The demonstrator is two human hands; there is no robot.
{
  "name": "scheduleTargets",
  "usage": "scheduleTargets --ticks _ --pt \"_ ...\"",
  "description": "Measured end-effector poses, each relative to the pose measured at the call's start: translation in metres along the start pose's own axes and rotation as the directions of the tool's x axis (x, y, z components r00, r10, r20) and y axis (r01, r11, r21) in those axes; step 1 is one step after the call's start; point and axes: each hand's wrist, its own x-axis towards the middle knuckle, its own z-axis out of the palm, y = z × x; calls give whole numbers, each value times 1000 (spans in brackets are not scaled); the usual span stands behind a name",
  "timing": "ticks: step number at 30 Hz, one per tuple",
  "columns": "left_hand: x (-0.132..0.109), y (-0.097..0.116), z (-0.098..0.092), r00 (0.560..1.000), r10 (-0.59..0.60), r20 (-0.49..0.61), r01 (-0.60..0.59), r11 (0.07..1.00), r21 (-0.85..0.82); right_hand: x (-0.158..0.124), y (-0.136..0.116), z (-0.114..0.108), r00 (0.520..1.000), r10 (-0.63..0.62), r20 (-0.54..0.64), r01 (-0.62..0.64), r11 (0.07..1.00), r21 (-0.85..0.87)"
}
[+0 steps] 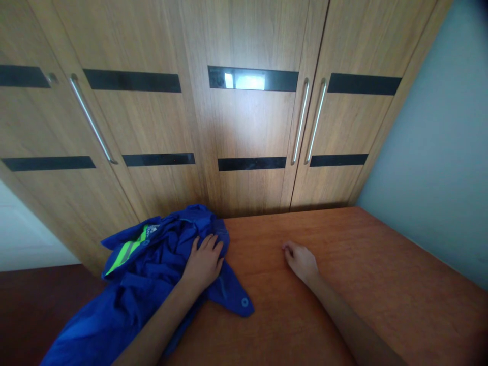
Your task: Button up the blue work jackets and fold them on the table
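A crumpled blue garment (137,274) with a neon green and grey reflective stripe lies at the left edge of a reddish-brown wooden table (343,264) and hangs over it. My left hand (204,262) rests flat on the garment, fingers stretched out and slightly apart. My right hand (301,259) sits on the bare tabletop to the right of the garment, its fingers curled under with nothing visible in them.
A wooden wardrobe (244,127) with black inset strips and long metal handles (301,122) stands right behind the table. A pale grey wall (442,168) borders the table on the right. Dark floor shows at the lower left.
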Motion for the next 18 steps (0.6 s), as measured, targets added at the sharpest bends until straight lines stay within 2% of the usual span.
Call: scheduleTargets --ticks 3,5,7,8,10,12,13,15,16,18 --pt "4 8 -7 1000 9 16 -9 1000 -4 0 1 1 1000 -20 -9 20 1000 9" --pt "5 15 -22 998 56 -4 -56 998 -22 0 3 2 1000 -23 -18 23 1000 12" --pt "6 11 -43 995 67 -77 -68 997 -21 1 4 2 1000 -22 -13 22 1000 13" --pt "7 2 -53 992 34 -124 -35 999 -9 1 4 2 1000 -22 -6 22 1000 14" --pt "10 -29 -66 969 -174 -174 178 984 10 1 4 2 1000 -27 9 27 1000 16" --pt "12 -68 -63 906 -417 -76 418 908 1 1 4 2 999 -30 16 30 999 14" --pt "12 -85 -56 881 -472 46 472 882 -3 1 4 2 999 -28 14 28 1000 12" --pt "12 -109 -33 827 -473 304 501 865 -17 1 3 2 1000 -17 12 16 1000 10" --pt "11 -114 -20 816 -447 367 493 870 -36 1 3 2 1000 -9 11 9 1000 10" --pt "10 -113 1 806 -423 414 487 872 -58 1 3 2 1000 -3 10 3 1000 8"
